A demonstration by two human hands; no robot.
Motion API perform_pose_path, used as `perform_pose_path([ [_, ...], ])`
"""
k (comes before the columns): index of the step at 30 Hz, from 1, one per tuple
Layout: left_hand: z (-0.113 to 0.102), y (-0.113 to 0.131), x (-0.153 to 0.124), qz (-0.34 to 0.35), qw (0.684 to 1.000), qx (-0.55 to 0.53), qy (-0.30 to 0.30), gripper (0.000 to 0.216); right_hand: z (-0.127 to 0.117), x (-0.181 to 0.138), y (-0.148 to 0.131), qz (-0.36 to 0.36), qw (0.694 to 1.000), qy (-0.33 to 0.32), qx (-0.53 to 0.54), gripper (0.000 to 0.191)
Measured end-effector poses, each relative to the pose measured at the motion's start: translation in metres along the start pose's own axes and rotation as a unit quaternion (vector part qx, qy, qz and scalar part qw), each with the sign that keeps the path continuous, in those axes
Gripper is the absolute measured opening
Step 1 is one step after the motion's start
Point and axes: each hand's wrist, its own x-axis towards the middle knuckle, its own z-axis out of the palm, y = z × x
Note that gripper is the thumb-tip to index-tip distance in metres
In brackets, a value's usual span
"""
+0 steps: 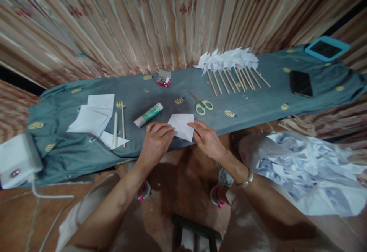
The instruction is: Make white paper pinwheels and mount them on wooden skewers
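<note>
A white square of paper (181, 125) lies on the teal cloth-covered board (258, 103), folded along a diagonal crease. My left hand (156, 139) rests at its left edge, fingers curled down and pressing the paper's corner. My right hand (206, 137) lies on its right edge, fingers flat and pointing left onto the sheet. A glue stick (148, 114) lies just left of the paper. Green-handled scissors (202, 104) lie just beyond it to the right.
A row of several finished white paper pinwheels (229, 59) on wooden sticks lies at the back right. A stack of white sheets (93, 116) with two sticks (119, 124) lies left. A small red box (164, 78), a black phone (300, 83), a blue-cased tablet (327, 48) and a bag of paper scraps (304, 168) are nearby.
</note>
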Motion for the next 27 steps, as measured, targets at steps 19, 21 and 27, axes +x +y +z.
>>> perform_pose_path([
  [19, 0.002, -0.004, -0.015, -0.144, 0.981, -0.117, -0.063, 0.023, -0.004, 0.02, 0.005, 0.056, 0.988, 0.013, 0.141, 0.019],
  [21, 0.004, -0.006, -0.016, -0.152, 0.978, -0.129, -0.062, 0.023, -0.001, 0.022, 0.005, 0.077, 0.986, 0.015, 0.144, 0.019],
  [27, 0.005, -0.005, -0.017, -0.182, 0.973, -0.134, -0.058, 0.023, 0.003, 0.028, 0.002, 0.122, 0.981, 0.023, 0.149, 0.019],
])
